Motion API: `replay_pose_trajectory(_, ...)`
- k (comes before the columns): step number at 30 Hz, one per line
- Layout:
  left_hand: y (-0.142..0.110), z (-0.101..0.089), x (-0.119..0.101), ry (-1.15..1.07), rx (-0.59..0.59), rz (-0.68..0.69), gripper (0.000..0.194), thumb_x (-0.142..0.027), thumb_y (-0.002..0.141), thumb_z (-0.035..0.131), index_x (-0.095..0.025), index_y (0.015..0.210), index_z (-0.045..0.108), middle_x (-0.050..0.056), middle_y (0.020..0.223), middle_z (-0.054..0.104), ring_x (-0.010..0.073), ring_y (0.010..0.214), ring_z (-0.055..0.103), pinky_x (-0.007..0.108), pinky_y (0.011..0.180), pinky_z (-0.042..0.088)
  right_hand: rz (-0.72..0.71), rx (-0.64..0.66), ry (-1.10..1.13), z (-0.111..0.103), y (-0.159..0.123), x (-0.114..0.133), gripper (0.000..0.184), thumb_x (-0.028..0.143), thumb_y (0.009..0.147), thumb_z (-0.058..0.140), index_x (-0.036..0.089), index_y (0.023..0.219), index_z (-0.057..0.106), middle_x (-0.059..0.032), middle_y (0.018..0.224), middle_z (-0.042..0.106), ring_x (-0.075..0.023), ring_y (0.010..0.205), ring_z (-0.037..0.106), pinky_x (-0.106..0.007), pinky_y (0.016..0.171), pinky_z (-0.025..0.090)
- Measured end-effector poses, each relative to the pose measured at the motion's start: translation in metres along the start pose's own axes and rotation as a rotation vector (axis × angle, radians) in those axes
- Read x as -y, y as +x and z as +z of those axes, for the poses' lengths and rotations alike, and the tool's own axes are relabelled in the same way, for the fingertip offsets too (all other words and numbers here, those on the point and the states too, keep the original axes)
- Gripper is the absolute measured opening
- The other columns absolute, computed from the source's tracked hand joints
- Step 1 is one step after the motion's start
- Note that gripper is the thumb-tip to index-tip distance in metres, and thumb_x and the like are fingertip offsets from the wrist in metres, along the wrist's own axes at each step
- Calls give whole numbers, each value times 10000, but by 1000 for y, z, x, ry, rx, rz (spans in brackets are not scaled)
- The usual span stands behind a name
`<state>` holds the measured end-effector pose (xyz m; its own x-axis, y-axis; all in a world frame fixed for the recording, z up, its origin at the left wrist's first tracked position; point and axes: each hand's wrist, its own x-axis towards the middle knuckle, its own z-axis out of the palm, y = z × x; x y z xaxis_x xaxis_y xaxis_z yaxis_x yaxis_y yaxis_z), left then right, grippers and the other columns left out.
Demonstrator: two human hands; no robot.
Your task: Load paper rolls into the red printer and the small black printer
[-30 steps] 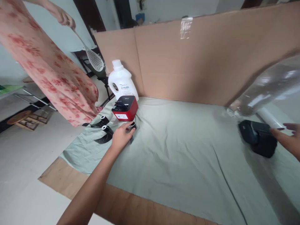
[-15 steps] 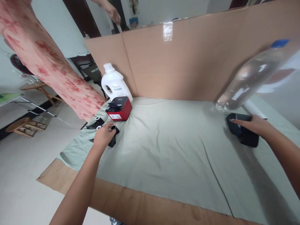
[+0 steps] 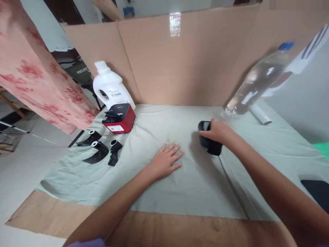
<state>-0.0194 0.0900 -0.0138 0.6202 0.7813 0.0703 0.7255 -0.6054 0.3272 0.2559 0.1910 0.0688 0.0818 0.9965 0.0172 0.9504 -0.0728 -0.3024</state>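
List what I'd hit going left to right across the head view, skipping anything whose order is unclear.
Floral cloth → red box → left hand → black object held in the right hand → clear bottle → dark slab

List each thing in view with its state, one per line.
Left hand: open, fingers spread on cloth
Right hand: gripping a black object
White jug: cap on
Clear bottle: blue cap on
Black rolls: partly unwound
Cloth: creased
White tube: lying on its side
Red box: standing on the cloth
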Motion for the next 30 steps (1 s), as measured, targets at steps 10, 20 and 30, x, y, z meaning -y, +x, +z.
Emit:
replay_pose_trajectory(10, -36, 26, -23, -54, -6, 71, 591, -515, 1021, 426, -264, 1556, 434, 105, 1635, 387, 322, 1549, 270, 564, 1262, 190, 37, 281, -62, 38, -39, 120, 686, 580, 807, 671, 100, 1274, 523, -299, 1237, 558, -393, 995, 689, -489, 850, 541)
replay_pose_trajectory(20, -36, 23, -25, -83, -39, 86, 556, -478, 1041, 421, -225, 1533, 468, 87, 1613, 431, 332, 1545, 272, 576, 1256, 191, 92, 248, -159, 48, -39, 124, 933, 661, 835, 613, 77, 1519, 365, -294, 1300, 513, -391, 1048, 681, -448, 858, 524)
replay_pose_trajectory(30, -27, -6, 0, -955, -199, -144, 356, -329, 984, 492, -124, 1055, 774, -4, 570, 633, 86, 436, 493, 204, 490, 423, -182, -3, 326, 80, -36, 26, 742, 586, 1023, 276, 119, 1596, 329, -214, 1483, 535, -348, 1361, 536, -495, 1105, 436)
